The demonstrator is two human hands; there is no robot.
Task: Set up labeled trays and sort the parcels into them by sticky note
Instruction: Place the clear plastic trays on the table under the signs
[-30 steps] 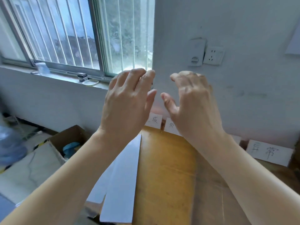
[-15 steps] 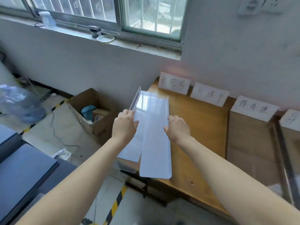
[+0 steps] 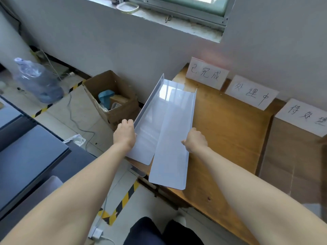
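Your left hand (image 3: pixel 124 134) is clenched over the raised left wall of the left tray (image 3: pixel 150 121), fingers curled over its edge. Your right hand (image 3: pixel 195 140) grasps the right edge of the right tray (image 3: pixel 175 138), thumb on the inner side; the other fingers are hidden behind the edge.

Both trays are clear plastic, long and narrow, and lie side by side lengthwise. The right tray overlaps the left tray's right part. They sit on the left end of the wooden tabletop (image 3: pixel 230 129). Their near ends hang past its edge, and the left tray's left side hangs past the tabletop's left end. Their far ends point toward the wall, near the first label card (image 3: pixel 206 74).

Three handwritten white cards lean against the wall along the back of the tabletop: the first label card at left, the second label card (image 3: pixel 251 92) beside it, and the third label card (image 3: pixel 304 115) at right, cut off by the frame.

On the floor left of the tabletop stands an open cardboard box (image 3: pixel 109 96) with a blue item inside. Farther left lies a large water bottle (image 3: pixel 39 80). Yellow-black tape (image 3: pixel 123 204) runs across the floor.
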